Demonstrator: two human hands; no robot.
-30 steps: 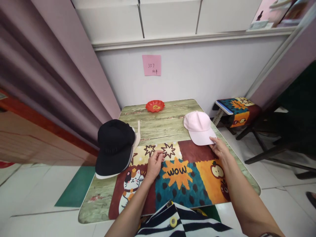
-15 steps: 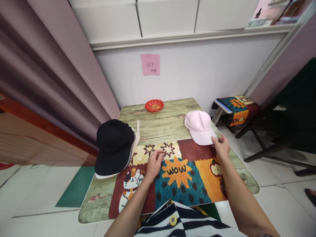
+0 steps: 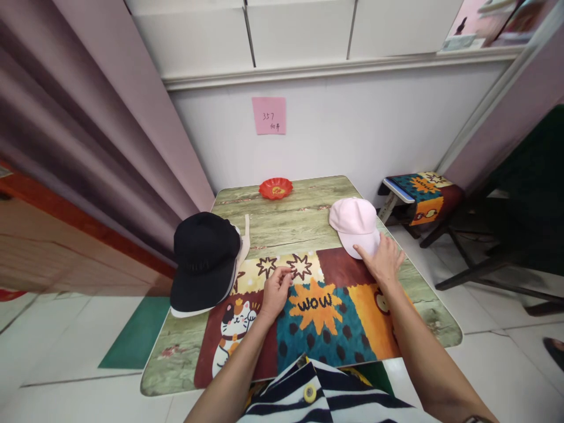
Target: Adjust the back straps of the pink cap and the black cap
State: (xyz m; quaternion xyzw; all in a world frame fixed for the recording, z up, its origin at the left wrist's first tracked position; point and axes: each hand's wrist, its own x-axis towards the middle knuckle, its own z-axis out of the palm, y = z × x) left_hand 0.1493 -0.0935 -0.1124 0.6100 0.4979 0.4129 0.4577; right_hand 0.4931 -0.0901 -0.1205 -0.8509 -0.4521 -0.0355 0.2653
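A pink baseball cap (image 3: pixel 355 216) rests at the right side of the table, its brim toward me. My right hand (image 3: pixel 382 258) is at that brim, with the thumb lying on top and the fingers around its right edge. My left hand (image 3: pixel 277 291) hovers or rests over the patterned mat (image 3: pixel 328 346), fingers curled loosely together, nothing visible in them. To its left, a black cap (image 3: pixel 205 255) sits on top of at least one pale cap (image 3: pixel 243 249), whose strap sticks up behind. Most of the pale cap is hidden.
A red scalloped dish (image 3: pixel 275 188) stands near the back of the wood-patterned table (image 3: pixel 238 200), by the wall. A pink note (image 3: pixel 269 116) is stuck above it. Curtain (image 3: pixel 145 117) hangs at left; a small stool (image 3: pixel 425 197) and dark chair (image 3: pixel 520 217) stand at right.
My right hand has moved left and slightly forward, from the brim's right corner to across the brim. The left hand and the caps stay about where they were.
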